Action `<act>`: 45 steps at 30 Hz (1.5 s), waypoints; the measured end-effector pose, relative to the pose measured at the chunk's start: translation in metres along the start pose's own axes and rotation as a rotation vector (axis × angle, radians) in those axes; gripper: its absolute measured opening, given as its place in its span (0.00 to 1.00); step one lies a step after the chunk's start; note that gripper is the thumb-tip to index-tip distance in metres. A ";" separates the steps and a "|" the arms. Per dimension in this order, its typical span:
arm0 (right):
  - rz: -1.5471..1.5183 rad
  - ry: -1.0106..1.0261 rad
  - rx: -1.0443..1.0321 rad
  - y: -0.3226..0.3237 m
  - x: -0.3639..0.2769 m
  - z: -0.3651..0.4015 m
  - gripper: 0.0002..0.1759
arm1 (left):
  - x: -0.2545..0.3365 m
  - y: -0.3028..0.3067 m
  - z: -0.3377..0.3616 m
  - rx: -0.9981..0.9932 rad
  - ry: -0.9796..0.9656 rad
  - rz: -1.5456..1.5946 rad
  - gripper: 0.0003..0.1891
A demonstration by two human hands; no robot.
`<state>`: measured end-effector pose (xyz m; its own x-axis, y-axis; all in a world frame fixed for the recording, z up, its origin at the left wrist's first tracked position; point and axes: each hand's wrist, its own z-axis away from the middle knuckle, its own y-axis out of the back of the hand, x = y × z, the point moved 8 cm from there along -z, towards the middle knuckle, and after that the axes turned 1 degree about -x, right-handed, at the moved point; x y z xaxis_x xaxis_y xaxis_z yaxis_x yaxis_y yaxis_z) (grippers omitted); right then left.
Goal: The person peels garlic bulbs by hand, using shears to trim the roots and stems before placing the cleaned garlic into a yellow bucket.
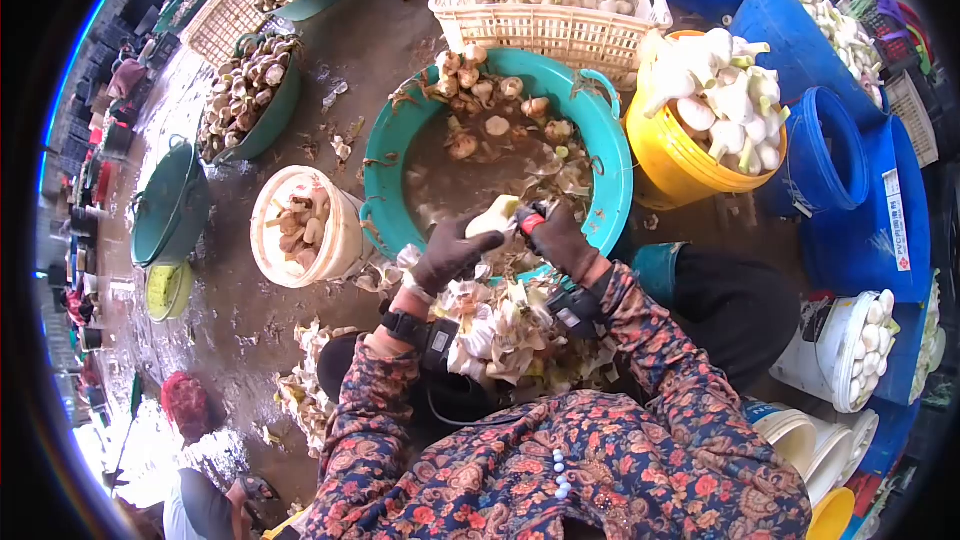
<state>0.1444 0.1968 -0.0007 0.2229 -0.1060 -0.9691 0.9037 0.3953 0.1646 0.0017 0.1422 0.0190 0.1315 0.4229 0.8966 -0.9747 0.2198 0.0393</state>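
A pale, peeled garlic bulb [494, 218] is held over the near part of a teal basin [618, 165]. My left hand [452, 255], in a dark glove, has its fingers closed on the bulb's left side. My right hand [560, 237], gloved too, is closed round a small red tool [531, 223] at the bulb's right side; the tool's tip is hard to make out. Muddy water and unpeeled garlic bulbs [480, 90] fill the basin. Below my hands lies a heap of garlic skins [490, 325].
A yellow bucket [650, 155] heaped with peeled garlic stands right of the basin. Behind is a cream crate [550, 25]. A white bucket [345, 230] stands left, blue tubs [860, 225] right. Another person [205, 505] is at the lower left.
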 end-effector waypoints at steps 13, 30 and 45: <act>-0.143 -0.135 -0.153 -0.014 0.006 0.032 0.34 | 0.022 -0.009 0.032 0.269 -0.405 0.081 0.27; 0.326 0.632 -0.139 -0.020 -0.063 0.054 0.34 | 0.007 -0.005 0.061 0.466 -0.720 -0.637 0.21; -0.061 0.413 -0.075 -0.016 -0.061 0.047 0.29 | 0.042 -0.001 0.083 0.533 -0.898 -0.662 0.17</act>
<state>0.1338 0.1541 0.0641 -0.0093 0.2376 -0.9713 0.8783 0.4662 0.1056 -0.0068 0.0869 0.0933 0.6618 -0.4325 0.6124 -0.7471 -0.3122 0.5869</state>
